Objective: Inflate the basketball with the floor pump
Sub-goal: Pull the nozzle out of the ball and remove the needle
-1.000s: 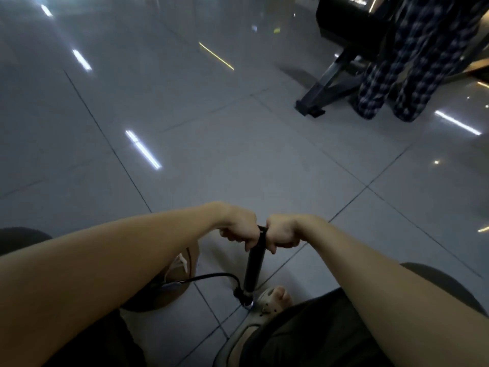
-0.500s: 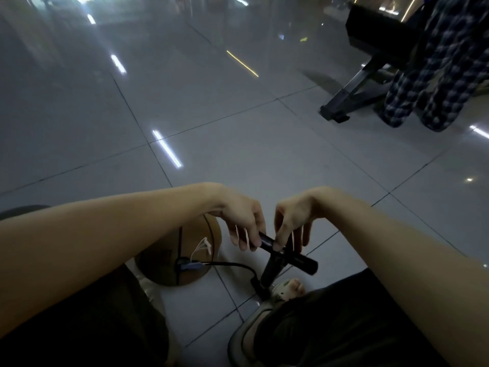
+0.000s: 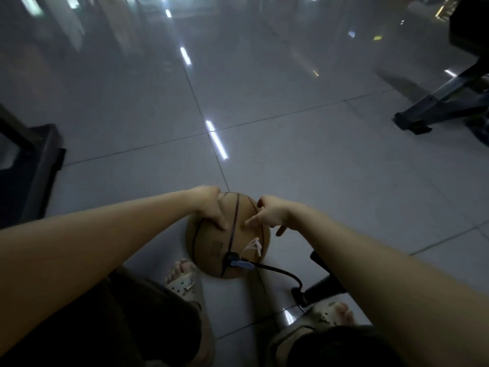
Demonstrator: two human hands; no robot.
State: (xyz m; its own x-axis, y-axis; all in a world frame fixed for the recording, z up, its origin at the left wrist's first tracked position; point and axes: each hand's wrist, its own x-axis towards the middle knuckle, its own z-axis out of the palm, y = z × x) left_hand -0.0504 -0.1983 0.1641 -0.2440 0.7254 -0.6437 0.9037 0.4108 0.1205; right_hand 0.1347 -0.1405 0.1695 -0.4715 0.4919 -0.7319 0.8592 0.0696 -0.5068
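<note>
Our left hand (image 3: 211, 211) and right hand (image 3: 267, 215) press outstretched fingers on the ball (image 3: 209, 250), gripping nothing. The hose (image 3: 280, 272) is attached; we judge pumping mostly done, firmness check underway.

One wide-angle head camera is looking forward and down from close above the left hand (image 3: 210, 207) and right hand (image 3: 272, 215); the floor (image 3: 291, 154) is stretching away beyond their fingers (image 3: 250, 221).
</note>
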